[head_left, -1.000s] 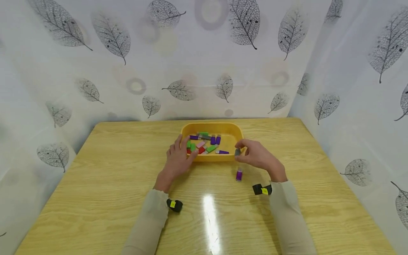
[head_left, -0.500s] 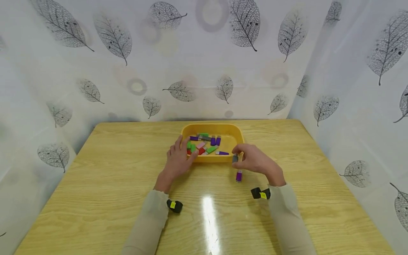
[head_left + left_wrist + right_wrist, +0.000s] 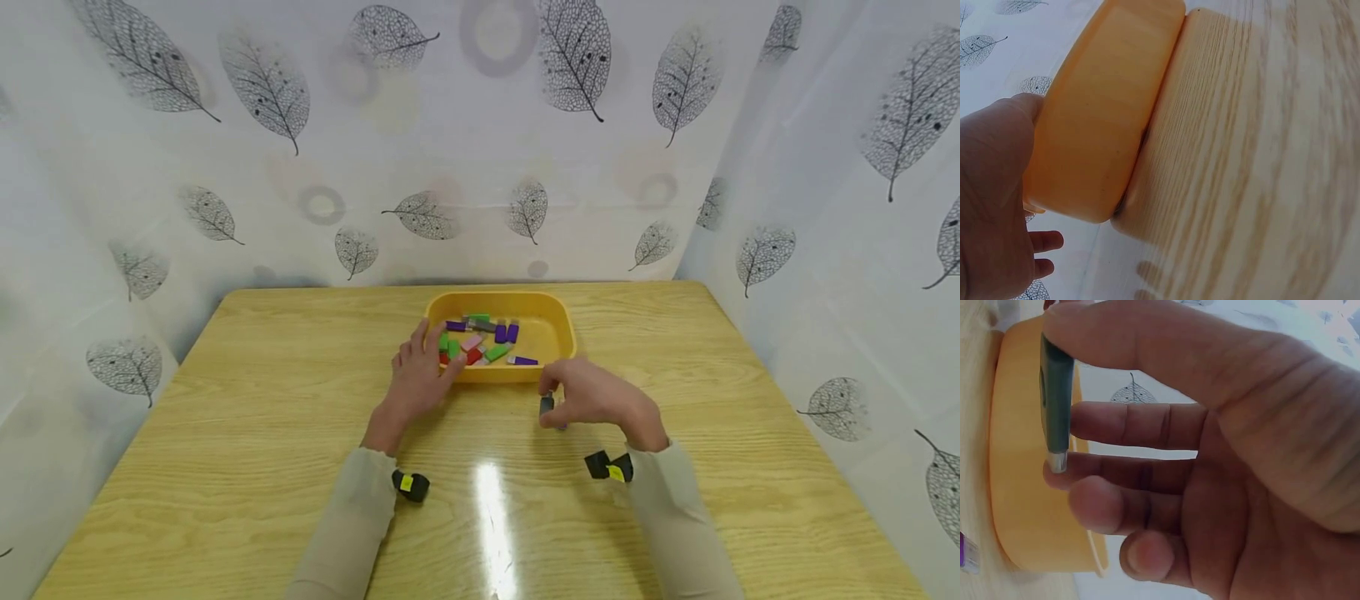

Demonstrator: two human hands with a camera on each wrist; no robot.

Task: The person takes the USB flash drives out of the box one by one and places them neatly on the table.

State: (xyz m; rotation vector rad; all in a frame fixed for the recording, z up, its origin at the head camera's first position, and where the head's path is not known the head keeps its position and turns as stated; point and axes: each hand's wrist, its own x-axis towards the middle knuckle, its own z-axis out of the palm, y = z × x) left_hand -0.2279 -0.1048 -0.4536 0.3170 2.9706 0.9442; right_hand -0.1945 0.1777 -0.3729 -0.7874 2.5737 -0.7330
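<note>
A dark grey-green USB flash drive [image 3: 547, 406] is pinched between the thumb and fingers of my right hand [image 3: 596, 402], just in front of the tray. The right wrist view shows its metal plug [image 3: 1057, 462] pointing toward my fingertips. A purple USB flash drive [image 3: 965, 553] lies on the table, mostly hidden behind that hand in the head view. My left hand [image 3: 418, 379] rests on the front left corner of the yellow tray [image 3: 510, 375], its thumb over the rim. Two of its fingers [image 3: 1046, 241] stick out past the tray wall.
Inside the tray lie several more flash drives: green [image 3: 497, 352], purple [image 3: 523, 361], pink [image 3: 472, 342], red [image 3: 474, 356] and grey [image 3: 484, 326]. The wooden table [image 3: 285, 400] ends at a leaf-patterned curtain [image 3: 480, 192] behind and at the sides.
My right hand has carried the grey-green flash drive from the tray's front right edge toward me and slightly left, down beside the purple one. My left hand has stayed in place.
</note>
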